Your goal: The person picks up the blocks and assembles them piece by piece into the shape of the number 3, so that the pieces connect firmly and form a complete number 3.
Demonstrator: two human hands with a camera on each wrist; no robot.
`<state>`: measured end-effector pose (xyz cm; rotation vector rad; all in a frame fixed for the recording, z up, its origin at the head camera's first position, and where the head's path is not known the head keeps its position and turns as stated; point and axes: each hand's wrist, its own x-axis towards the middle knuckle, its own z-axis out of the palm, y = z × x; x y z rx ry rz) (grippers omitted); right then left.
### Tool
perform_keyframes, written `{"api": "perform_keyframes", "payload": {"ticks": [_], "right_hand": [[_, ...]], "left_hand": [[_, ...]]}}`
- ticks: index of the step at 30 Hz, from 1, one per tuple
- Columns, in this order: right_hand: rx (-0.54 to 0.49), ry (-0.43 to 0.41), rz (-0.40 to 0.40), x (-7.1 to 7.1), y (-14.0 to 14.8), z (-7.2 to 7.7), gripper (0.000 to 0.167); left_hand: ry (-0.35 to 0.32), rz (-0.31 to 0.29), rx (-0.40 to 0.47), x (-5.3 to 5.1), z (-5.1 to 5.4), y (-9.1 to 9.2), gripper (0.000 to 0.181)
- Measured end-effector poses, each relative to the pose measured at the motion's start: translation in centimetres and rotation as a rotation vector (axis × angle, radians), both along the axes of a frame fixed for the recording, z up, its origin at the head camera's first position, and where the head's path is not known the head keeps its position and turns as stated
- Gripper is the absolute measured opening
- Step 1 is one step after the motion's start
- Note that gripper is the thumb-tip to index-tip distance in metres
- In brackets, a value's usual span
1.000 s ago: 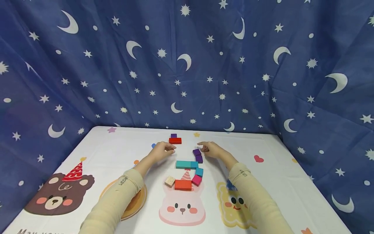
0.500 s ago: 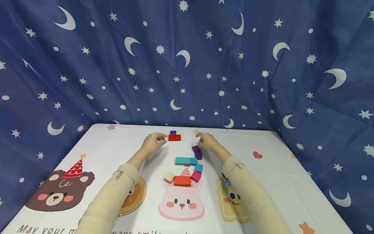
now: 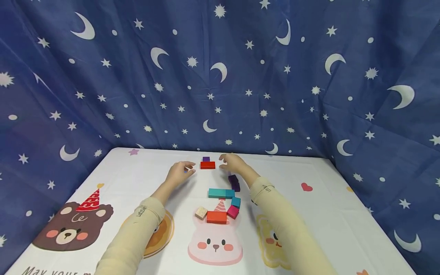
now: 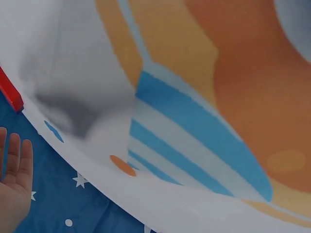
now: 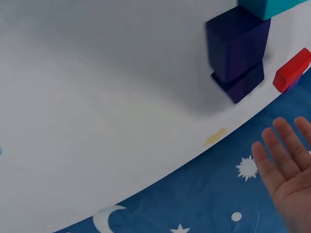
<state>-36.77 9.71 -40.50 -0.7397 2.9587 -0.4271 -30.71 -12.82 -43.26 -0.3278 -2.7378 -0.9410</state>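
Toward the far side of the table, a red block [image 3: 207,165] lies with a small purple block [image 3: 206,159] behind it. My left hand [image 3: 178,173] hovers to the left of the red block, fingers relaxed and apart from it. On the other side, my right hand [image 3: 235,163] is near the red block's right end, fingers loosely bent, with a gap between. Both palms hold nothing. Two dark purple blocks [image 3: 234,183] lie below the right hand. In the right wrist view the hand's fingers [image 5: 277,150] look straight; part of that hand is cut off.
Nearer me, a curved row runs from a teal block [image 3: 217,193] and blue blocks [image 3: 235,202] through a magenta block [image 3: 233,212] and an orange-red block [image 3: 216,217] to a pale speckled block [image 3: 201,213]. Behind the white table [image 3: 299,214] hangs a blue star curtain [image 3: 240,76].
My right hand has shifted left, closer to the red block. The left hand moved left and away from the middle, then stayed beside the red block. The blocks look unmoved.
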Motion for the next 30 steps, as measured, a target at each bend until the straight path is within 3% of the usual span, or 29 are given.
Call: {"api": "perform_keyframes", "payload": {"ticks": [8, 13, 19, 25, 30], "right_hand": [[0.034, -0.099, -0.032, -0.3, -2.3, -0.6, 0.047], [0.034, -0.095, -0.058, -0.7, -3.2, -0.7, 0.05], [0.107, -0.074, -0.065, -1.4, -3.9, -1.4, 0.049], [0.135, -0.099, -0.128, -1.6, -4.5, -2.2, 0.053], [0.183, -0.064, -0.136, -1.8, -4.8, -2.4, 0.04]], "left_hand": [[-0.036, -0.019, 0.008, 1.0, -1.0, -0.3, 0.032], [-0.047, -0.015, -0.022, 1.4, -1.1, -0.3, 0.033], [-0.059, -0.025, -0.028, 1.5, -0.9, 0.2, 0.033], [-0.071, -0.026, -0.046, 1.8, -1.2, 0.5, 0.033], [-0.055, -0.009, -0.057, 1.7, -1.1, 0.4, 0.032]]}}
